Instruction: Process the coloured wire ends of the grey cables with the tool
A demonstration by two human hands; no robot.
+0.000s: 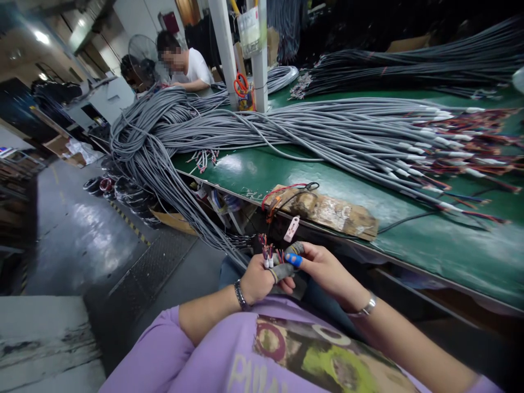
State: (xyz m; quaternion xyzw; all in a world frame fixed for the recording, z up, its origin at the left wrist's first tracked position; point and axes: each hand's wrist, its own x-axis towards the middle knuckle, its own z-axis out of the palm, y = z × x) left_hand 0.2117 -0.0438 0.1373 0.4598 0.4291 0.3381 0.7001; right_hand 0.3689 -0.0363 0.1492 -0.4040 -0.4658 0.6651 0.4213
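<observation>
- A grey cable end (268, 256), with short coloured wires fanning out of its tip, is held upright low in the view, just in front of the person's lap and below the near edge of the tabletop (429, 240).
- The left hand (257, 279) is closed in a fist around the cable just under the wire tips; a dark bracelet sits on that wrist.
- The right hand (323, 267) meets it from the other side, the fingers curled in and pinching at the wires; its fingertips wear covers, one blue (293, 260) and others grey. A metal watch band is on that wrist.
- The two hands are together, touching around the cable end.
- The cable runs up and away from the left hand into a thick hanging bundle of grey cables (164, 164) that drapes over the tabletop's left edge.
- Just above the hands, on the tabletop edge, lies a worn piece of cardboard (335, 210) with red and black leads (286, 191) and a small white connector (291, 228) dangling from it.
- Further back, many grey cables (347, 128) lie stretched across the green surface, their stripped coloured ends to the right.
- A white post (260, 60) stands on the tabletop with orange-handled scissors (241, 84) beside it.
- At the far end a person in a white shirt (192, 68) bends over the cables, a fan (141, 57) behind.
</observation>
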